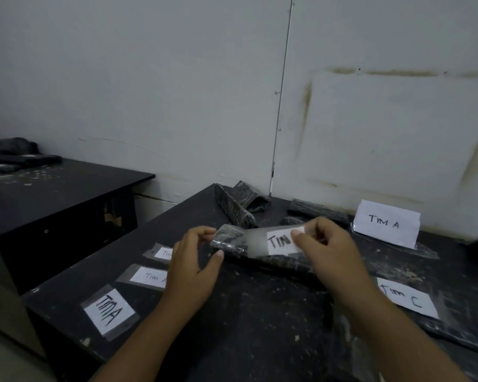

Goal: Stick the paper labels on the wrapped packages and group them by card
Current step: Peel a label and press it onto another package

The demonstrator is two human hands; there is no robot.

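Observation:
A black wrapped package (228, 239) lies on the dark table (246, 326) in front of me. A paper label (280, 241) reading "TIM", backed with clear tape, lies over its top. My right hand (329, 249) pinches the label's right end with thumb and fingers. My left hand (196, 260) hovers at the package's left end, fingers curved and thumb out, holding nothing. Three more taped labels wait at the left: one reading "TIMA" (109, 311), one reading "Tim A" (149, 277) and one partly hidden (162, 253). A folded card "TIM A" (385, 223) stands at the back right.
A card reading "Tim C" (409, 297) lies on a package at the right. Several wrapped packages (240, 202) sit at the table's back by the wall. A second dark table (53, 194) at the left carries more black packages (14, 154).

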